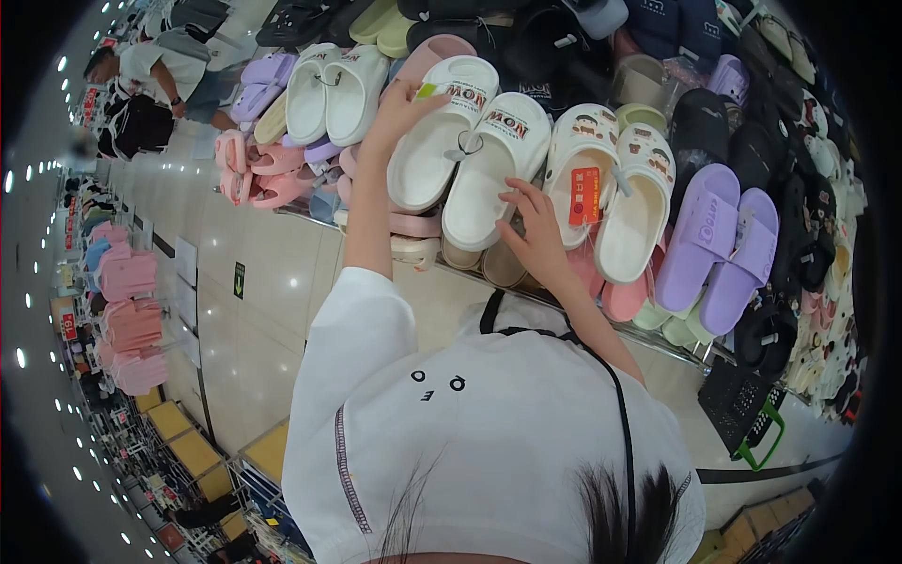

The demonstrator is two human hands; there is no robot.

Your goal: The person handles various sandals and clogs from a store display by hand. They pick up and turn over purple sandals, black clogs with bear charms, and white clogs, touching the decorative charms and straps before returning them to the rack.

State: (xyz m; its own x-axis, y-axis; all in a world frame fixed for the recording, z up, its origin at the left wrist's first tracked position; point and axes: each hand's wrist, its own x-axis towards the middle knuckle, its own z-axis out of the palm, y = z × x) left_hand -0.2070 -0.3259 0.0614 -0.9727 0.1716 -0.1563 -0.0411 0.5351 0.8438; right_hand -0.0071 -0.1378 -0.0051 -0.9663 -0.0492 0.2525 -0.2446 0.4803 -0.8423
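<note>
A pair of white clogs with "NOW" lettering (pixel 498 169) lies on the heaped shoe display, the two joined by a loop. My left hand (pixel 404 117) is at the upper left of the left clog, its fingers bent against the strap beside a yellow-green tag. Whether it grips the clog is unclear. My right hand (pixel 536 226) rests at the inner side of the right clog, fingers apart, fingertips at its edge. Just right of it sit white clogs with cartoon figures (pixel 644 197) and a red tag (pixel 583 195).
Purple slides (pixel 696 240) lie to the right, other white clogs (pixel 306 99) and pink clogs (pixel 280 176) to the left. A metal rail edges the display. A black basket (pixel 738 409) with a green handle is at lower right. A person (pixel 174 75) stands at upper left.
</note>
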